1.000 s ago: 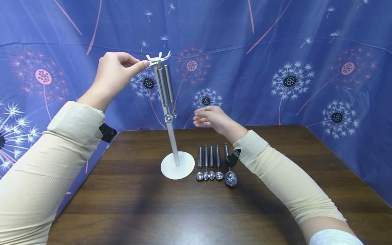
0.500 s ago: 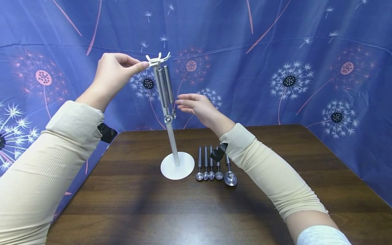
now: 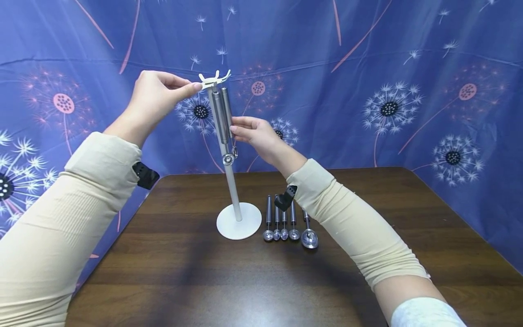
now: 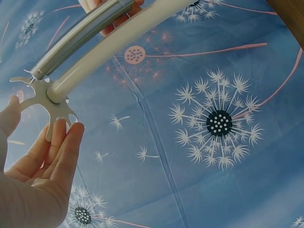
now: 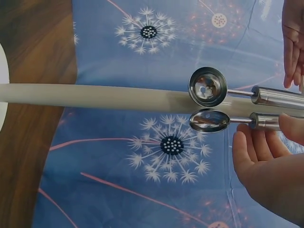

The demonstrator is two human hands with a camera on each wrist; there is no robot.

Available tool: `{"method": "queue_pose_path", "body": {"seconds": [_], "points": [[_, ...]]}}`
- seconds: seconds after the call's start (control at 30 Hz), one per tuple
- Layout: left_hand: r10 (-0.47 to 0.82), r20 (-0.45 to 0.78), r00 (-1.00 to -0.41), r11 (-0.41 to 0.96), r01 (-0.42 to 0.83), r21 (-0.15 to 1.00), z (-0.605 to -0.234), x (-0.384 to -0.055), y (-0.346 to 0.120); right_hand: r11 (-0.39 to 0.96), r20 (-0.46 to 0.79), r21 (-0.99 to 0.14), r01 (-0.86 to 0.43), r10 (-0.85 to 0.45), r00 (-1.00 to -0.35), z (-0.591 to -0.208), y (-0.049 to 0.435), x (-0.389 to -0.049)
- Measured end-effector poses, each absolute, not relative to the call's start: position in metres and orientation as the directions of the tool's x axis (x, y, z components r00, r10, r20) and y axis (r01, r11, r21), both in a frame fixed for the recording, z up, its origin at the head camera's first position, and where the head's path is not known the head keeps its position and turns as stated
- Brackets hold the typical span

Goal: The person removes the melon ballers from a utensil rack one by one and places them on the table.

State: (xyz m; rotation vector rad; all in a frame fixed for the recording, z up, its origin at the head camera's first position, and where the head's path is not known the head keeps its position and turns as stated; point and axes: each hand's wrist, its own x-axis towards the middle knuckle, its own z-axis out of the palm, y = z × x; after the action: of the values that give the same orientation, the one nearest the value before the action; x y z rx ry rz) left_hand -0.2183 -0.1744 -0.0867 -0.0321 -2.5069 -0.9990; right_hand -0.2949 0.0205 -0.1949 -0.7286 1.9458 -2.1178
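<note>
A white stand (image 3: pixel 232 188) rises from a round base, with a hooked top (image 3: pixel 210 82) of several upturned arms. My left hand (image 3: pixel 157 93) pinches one arm of that top between thumb and fingers. Two metal melon ballers hang from the hooks, bowls down. The nearer melon baller (image 5: pixel 207 87) hangs against the post with its round bowl showing. My right hand (image 3: pixel 261 136) grips the handle of the farther melon baller (image 5: pixel 209 120), its thumb in front and fingers behind. In the left wrist view, the right hand's fingers show partly behind the handles.
Right of the stand's base (image 3: pixel 224 223), several small scoops (image 3: pixel 268 215) lie in a row on the brown wooden table (image 3: pixel 229 277). A larger scoop (image 3: pixel 309 238) ends the row, partly under the right forearm. A blue dandelion-print curtain (image 3: pixel 327 91) hangs behind.
My right hand has moved left and up from above the row of scoops to the hanging melon baller and taken hold of its handle. The left hand has kept its pinch.
</note>
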Motion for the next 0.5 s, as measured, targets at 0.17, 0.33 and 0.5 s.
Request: {"method": "queue_pose_path", "body": {"seconds": [0.17, 0.33, 0.5], "points": [[-0.144, 0.387, -0.911, 0.742, 0.159, 0.651, -0.0861, -0.2159, -0.1726, -0.129, 0.273, -0.962, -0.24, -0.404, -0.873, -0.1944, 0.017, -0.2939], [-0.148, 0.381, -0.912, 0.742, 0.152, 0.653, -0.0857, -0.2145, -0.1718, -0.12, 0.296, -0.955, -0.27, -0.382, -0.875, -0.1925, 0.0156, -0.2906], [-0.153, 0.381, -0.912, 0.749, 0.145, 0.647, -0.0845, -0.2147, -0.1708, -0.143, 0.311, -0.95, -0.278, -0.367, -0.877, -0.1893, 0.0181, -0.2894]]}}
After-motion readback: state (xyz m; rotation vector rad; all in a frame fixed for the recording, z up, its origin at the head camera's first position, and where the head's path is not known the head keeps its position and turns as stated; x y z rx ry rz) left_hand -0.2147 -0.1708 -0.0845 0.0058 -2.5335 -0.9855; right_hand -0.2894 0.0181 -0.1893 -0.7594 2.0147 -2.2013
